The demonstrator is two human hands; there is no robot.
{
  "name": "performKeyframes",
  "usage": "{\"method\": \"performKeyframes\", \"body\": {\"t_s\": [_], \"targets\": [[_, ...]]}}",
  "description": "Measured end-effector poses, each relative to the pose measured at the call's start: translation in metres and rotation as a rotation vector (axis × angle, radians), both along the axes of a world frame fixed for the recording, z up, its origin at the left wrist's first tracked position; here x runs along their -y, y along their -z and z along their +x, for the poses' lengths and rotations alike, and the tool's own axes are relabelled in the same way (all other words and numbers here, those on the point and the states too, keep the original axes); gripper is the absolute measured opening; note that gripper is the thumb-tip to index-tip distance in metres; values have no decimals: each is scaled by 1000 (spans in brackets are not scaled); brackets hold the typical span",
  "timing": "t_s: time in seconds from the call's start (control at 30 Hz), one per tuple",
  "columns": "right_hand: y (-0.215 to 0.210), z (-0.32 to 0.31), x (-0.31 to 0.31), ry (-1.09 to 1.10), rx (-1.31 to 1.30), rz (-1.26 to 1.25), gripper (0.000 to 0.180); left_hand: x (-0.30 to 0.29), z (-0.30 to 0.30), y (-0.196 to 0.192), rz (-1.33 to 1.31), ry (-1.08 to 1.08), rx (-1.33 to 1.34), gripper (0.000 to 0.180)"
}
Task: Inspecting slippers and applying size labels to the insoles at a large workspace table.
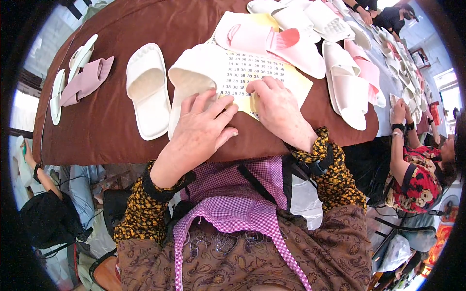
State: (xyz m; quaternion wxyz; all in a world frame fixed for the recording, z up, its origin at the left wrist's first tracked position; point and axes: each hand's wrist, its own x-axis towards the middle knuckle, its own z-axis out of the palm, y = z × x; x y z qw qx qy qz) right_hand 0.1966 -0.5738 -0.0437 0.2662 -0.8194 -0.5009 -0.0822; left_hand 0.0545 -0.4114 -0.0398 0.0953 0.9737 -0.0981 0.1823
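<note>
A white label sheet [242,72] printed with rows of small labels lies on yellow backing paper [302,91]. My right hand [280,104] is on the sheet's lower right part, fingers curled in a pinch; whatever is between the fingertips is too small to make out. My left hand [198,123] lies with fingers stretched out over a white slipper [191,65] and the sheet's lower left edge. Another white slipper [148,89] sits just left of it. A pink slipper [250,39] rests across the top of the sheet, overlapping a further pale slipper.
A brown cloth [107,138] covers the table. White and pink slippers [344,80] lie at the right, and a pink pair [90,77] at far left. More slippers [310,19] are piled at the back. A co-worker [412,177] sits at the right; another person's arm [46,182] shows lower left.
</note>
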Motion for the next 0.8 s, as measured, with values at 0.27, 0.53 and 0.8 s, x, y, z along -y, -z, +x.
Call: {"method": "performKeyframes", "body": {"t_s": [0.27, 0.53, 0.8], "targets": [[5, 4, 1, 10, 12, -5, 15, 0, 0, 0, -12, 6, -6, 44], [-18, -4, 4, -52, -335, 208, 14, -9, -11, -6, -231, 17, 106, 34], [-37, -31, -32, -209, -414, 92, 16, -29, -42, 8, -261, -313, 324, 21]]}}
